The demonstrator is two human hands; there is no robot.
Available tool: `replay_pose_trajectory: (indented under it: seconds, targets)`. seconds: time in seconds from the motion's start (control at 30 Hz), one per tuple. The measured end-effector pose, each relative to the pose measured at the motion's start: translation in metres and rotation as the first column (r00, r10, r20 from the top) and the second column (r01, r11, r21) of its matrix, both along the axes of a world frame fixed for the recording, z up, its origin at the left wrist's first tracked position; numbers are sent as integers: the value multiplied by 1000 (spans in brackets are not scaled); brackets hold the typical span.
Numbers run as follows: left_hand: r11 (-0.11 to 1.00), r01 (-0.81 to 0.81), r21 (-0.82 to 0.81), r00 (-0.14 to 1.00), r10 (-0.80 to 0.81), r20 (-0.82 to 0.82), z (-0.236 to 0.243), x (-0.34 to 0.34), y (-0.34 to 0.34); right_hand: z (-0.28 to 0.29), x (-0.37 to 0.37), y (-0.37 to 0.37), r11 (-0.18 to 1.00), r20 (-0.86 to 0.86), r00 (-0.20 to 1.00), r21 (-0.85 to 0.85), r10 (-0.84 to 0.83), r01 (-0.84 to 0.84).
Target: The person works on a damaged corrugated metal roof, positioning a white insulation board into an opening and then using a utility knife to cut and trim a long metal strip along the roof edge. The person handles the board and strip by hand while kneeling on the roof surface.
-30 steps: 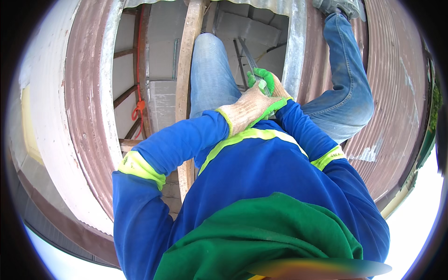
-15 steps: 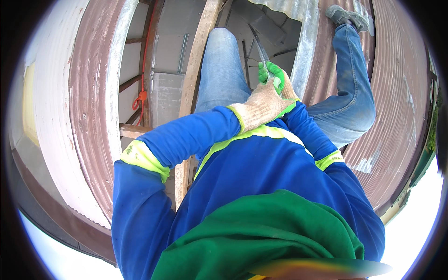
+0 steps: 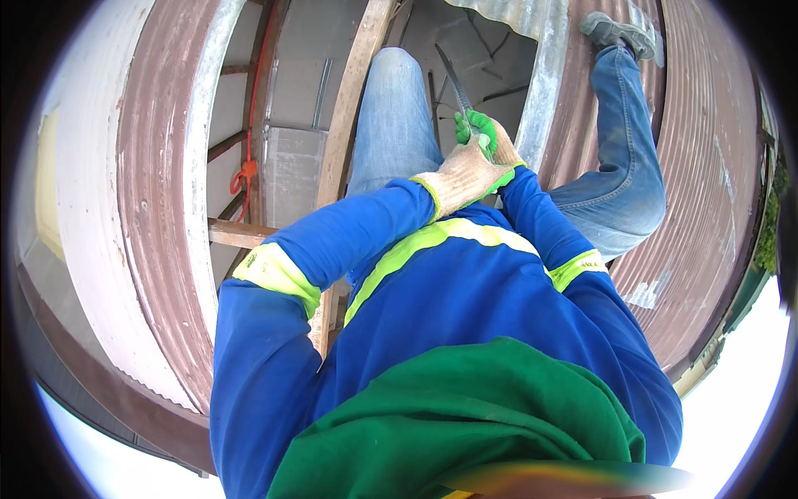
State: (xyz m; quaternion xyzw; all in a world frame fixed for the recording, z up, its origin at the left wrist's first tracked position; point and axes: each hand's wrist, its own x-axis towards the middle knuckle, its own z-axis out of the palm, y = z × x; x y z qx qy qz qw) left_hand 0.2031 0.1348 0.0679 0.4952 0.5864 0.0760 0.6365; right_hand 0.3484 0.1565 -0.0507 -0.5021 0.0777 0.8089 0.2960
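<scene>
Both my hands wear cream gloves with green fingers and meet in front of my chest. My left hand lies over my right hand, so the right one is mostly hidden. A long dark metal blade sticks up and away from the clasped hands; which hand grips it I cannot tell for sure. I sit on a rusty corrugated metal roof with my legs in blue jeans; my left knee is over an opening in the roof.
A wooden rafter runs along the opening beside my left leg. A grey metal sheet edge borders the opening on the right. An orange rope hangs inside. My right foot rests on the roof.
My clasped hands have shifted slightly right and farther from my chest, and the dark blade now points more clearly up out of them. The view has tilted a little.
</scene>
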Motion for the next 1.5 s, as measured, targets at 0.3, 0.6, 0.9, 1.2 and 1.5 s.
replay_pose_trajectory:
  seconds: [0.3, 0.6, 0.9, 1.2, 1.5]
  targets:
    - [1000, -27, -4, 992, 27, 125, -13, 9, 38, 34, -10, 36, 973, -55, 981, -150, -185, 175]
    - [972, 37, -234, 962, 29, 273, 9, -4, 31, -50, 57, 10, 725, 614, 751, 401, 241, -560]
    - [956, -11, -294, 941, 109, 319, 30, -13, 28, 50, 2, 29, 970, 379, 914, 132, 142, -205]
    - [591, -257, -764, 439, 776, 453, -81, 32, 53, -89, 60, 123, -430, 876, -458, -475, -149, -768]
    - [446, -362, -819, 558, 807, 192, -92, 37, 41, -77, 24, 109, -674, 743, -665, -531, -78, -513]
